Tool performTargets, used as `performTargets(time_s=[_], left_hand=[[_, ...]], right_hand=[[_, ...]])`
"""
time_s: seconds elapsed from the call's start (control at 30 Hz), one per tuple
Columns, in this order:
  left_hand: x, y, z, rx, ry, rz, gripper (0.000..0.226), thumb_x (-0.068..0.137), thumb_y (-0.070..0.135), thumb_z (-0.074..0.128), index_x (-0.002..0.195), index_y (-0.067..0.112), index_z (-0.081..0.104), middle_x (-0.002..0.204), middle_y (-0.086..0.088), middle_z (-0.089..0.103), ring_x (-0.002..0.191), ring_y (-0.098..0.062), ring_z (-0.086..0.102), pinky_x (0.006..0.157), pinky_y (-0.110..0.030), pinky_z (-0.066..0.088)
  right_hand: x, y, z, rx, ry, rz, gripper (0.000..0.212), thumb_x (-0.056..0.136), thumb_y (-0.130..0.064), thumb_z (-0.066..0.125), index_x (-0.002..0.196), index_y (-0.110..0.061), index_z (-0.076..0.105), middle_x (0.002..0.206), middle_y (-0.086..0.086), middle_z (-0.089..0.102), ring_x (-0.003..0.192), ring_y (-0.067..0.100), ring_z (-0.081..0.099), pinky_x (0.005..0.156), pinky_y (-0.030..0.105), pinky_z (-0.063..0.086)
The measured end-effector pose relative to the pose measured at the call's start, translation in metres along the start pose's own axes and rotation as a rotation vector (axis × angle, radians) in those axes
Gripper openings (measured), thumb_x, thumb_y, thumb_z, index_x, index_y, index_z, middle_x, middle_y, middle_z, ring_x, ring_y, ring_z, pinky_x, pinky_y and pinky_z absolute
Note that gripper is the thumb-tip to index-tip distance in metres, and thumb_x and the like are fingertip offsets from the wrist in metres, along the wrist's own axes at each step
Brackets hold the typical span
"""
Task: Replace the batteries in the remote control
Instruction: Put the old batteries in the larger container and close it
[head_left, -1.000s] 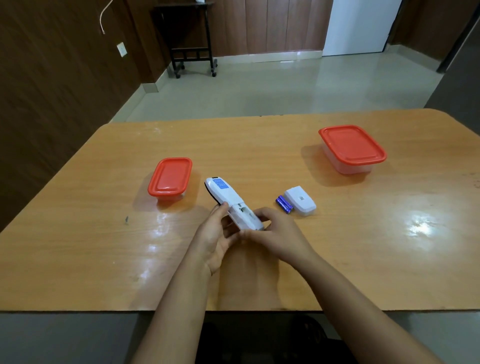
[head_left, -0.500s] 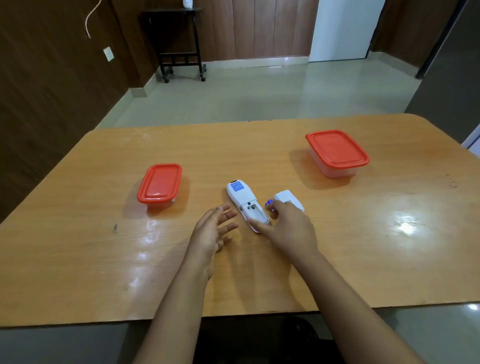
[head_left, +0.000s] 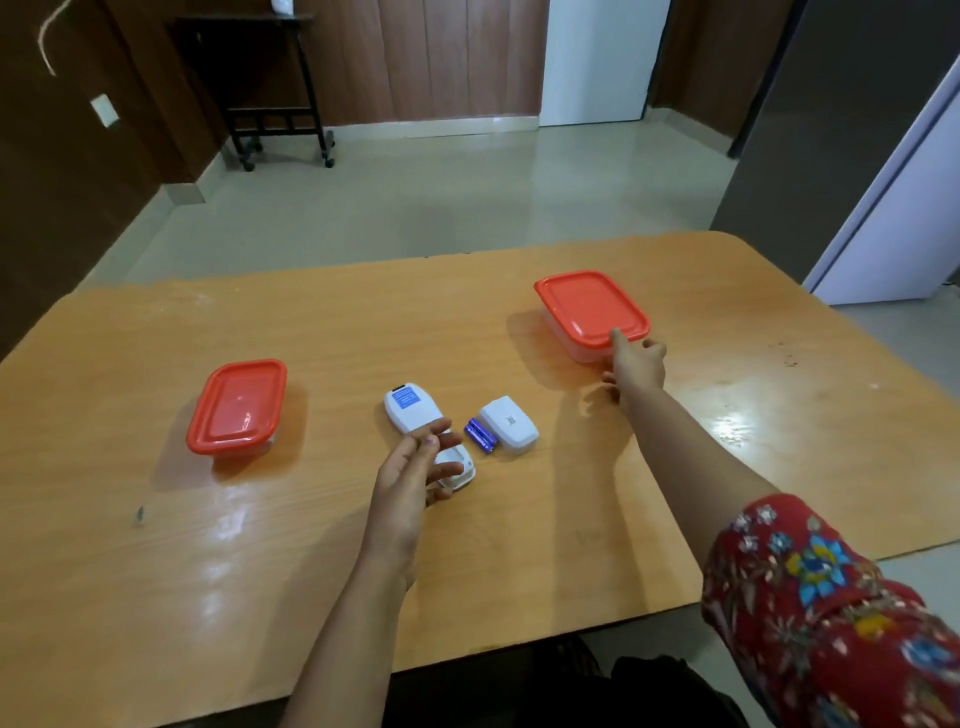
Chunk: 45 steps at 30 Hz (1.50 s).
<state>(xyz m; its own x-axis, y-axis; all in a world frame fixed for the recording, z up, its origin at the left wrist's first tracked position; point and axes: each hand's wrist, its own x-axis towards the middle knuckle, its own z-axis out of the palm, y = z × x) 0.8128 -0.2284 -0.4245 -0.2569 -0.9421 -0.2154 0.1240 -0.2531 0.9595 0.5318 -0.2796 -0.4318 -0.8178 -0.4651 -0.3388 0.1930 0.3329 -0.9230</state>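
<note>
- A wooden table (head_left: 156, 571) fills the view; behind it, a tiled floor and a dark cart (head_left: 275, 83) against the wall.
- A red floral sleeve (head_left: 831, 613) covers the upper right arm, which stretches far over the table.
- The right box (head_left: 592, 306), clear with a red lid, stands at the far right of the table.
- The left box (head_left: 238, 405), smaller and with the same red lid, stands to the left, well apart from the remote.
- The right hand (head_left: 638, 366) is at the near edge of the right box: its index fingertip touches the lid's rim, the other fingers are loosely spread, and it holds nothing.
- The left hand (head_left: 410, 478) is over the remote's near end, fingers relaxed and slightly parted, holding nothing; I cannot tell whether it touches the remote.
- The remote (head_left: 410, 415), white, lies back-up mid-table with a blue label at its far end and its battery bay uncovered at the near end.
- The white cover (head_left: 509, 423) lies just right of the remote.
- Two blue batteries (head_left: 480, 435) lie side by side on the table, between remote and cover, against the cover's left edge.
</note>
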Motion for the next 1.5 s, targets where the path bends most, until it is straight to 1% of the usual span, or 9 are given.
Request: performTargets(time_s=[0.1, 0.33, 0.6, 0.67, 0.83, 1.0, 1.17, 1.3, 1.5], left_hand=[[0.001, -0.006, 0.006, 0.032, -0.019, 0.027, 0.025, 0.099, 0.017, 0.042, 0.111, 0.021, 0.064, 0.099, 0.006, 0.072, 0.075, -0.011, 0.062, 0.070, -0.029, 0.041], [-0.010, -0.014, 0.017, 0.108, -0.063, 0.212, 0.033, 0.084, 0.022, 0.058, 0.117, 0.028, 0.059, 0.107, 0.011, 0.067, 0.086, -0.008, 0.059, 0.074, -0.023, 0.049], [-0.015, -0.053, 0.056, 0.477, -0.261, 0.224, 0.092, 0.068, 0.011, 0.081, 0.141, 0.032, 0.028, 0.145, 0.004, 0.040, 0.130, -0.004, 0.042, 0.109, -0.025, 0.034], [-0.012, -0.057, 0.066, 0.525, -0.261, 0.238, 0.102, 0.059, 0.019, 0.081, 0.143, 0.034, 0.024, 0.149, 0.005, 0.034, 0.135, -0.007, 0.037, 0.112, -0.026, 0.030], [-0.009, -0.060, 0.073, 0.454, -0.128, 0.289, 0.087, 0.057, 0.017, 0.084, 0.133, 0.026, 0.041, 0.133, 0.005, 0.052, 0.119, 0.001, 0.051, 0.096, -0.010, 0.039], [-0.009, -0.063, 0.072, 0.456, -0.109, 0.324, 0.078, 0.059, 0.013, 0.086, 0.125, 0.024, 0.047, 0.127, 0.005, 0.058, 0.116, -0.005, 0.056, 0.100, -0.024, 0.045], [-0.007, -0.064, 0.073, 0.464, -0.107, 0.272, 0.080, 0.058, 0.016, 0.085, 0.124, 0.027, 0.042, 0.128, 0.003, 0.057, 0.121, -0.008, 0.053, 0.105, -0.033, 0.042], [-0.005, -0.063, 0.074, 0.502, -0.113, 0.243, 0.093, 0.058, 0.021, 0.088, 0.135, 0.024, 0.035, 0.134, 0.002, 0.057, 0.127, -0.004, 0.049, 0.104, -0.020, 0.039], [-0.005, -0.064, 0.077, 0.487, -0.097, 0.226, 0.095, 0.057, 0.021, 0.089, 0.136, 0.021, 0.037, 0.131, 0.007, 0.058, 0.118, 0.005, 0.051, 0.094, -0.003, 0.035]], right_hand=[[0.008, -0.004, -0.004, 0.043, -0.008, -0.022, 0.039, 0.087, -0.025, 0.055, 0.120, -0.010, 0.043, 0.082, 0.008, 0.061, 0.054, 0.018, 0.054, 0.047, 0.029, 0.042], [-0.005, 0.011, -0.063, -0.033, -0.055, -0.165, 0.019, 0.086, -0.024, 0.041, 0.070, -0.018, 0.049, 0.066, -0.001, 0.043, 0.062, 0.018, 0.040, 0.055, 0.029, 0.031], [-0.033, 0.031, -0.111, -0.219, -0.334, -0.218, 0.027, 0.088, -0.017, 0.041, 0.089, 0.004, 0.058, 0.081, 0.006, 0.046, 0.078, 0.021, 0.041, 0.060, 0.031, 0.029], [-0.040, 0.032, -0.112, -0.349, -0.379, -0.296, 0.025, 0.092, -0.016, 0.041, 0.097, -0.009, 0.064, 0.092, 0.007, 0.058, 0.088, 0.022, 0.051, 0.067, 0.030, 0.039], [-0.065, 0.040, -0.118, -0.942, -0.069, -0.885, 0.050, 0.091, -0.040, 0.050, 0.136, -0.019, 0.045, 0.127, 0.012, 0.051, 0.119, 0.030, 0.045, 0.097, 0.044, 0.042], [-0.100, 0.065, -0.104, -1.016, -0.505, -1.187, 0.066, 0.082, -0.065, 0.046, 0.138, -0.029, 0.046, 0.149, -0.004, 0.041, 0.139, 0.019, 0.033, 0.114, 0.037, 0.023], [-0.088, 0.081, -0.097, -0.973, -0.346, -1.419, 0.063, 0.086, -0.062, 0.042, 0.129, -0.019, 0.059, 0.138, 0.004, 0.056, 0.128, 0.027, 0.052, 0.101, 0.045, 0.045], [-0.084, 0.091, -0.089, -0.943, -0.174, -1.621, 0.062, 0.096, -0.057, 0.030, 0.122, -0.013, 0.065, 0.128, 0.010, 0.063, 0.119, 0.030, 0.059, 0.094, 0.042, 0.048], [-0.077, 0.100, -0.082, -0.780, -0.031, -1.739, 0.046, 0.096, -0.047, 0.045, 0.111, -0.012, 0.072, 0.118, 0.008, 0.069, 0.110, 0.026, 0.066, 0.089, 0.039, 0.046]])
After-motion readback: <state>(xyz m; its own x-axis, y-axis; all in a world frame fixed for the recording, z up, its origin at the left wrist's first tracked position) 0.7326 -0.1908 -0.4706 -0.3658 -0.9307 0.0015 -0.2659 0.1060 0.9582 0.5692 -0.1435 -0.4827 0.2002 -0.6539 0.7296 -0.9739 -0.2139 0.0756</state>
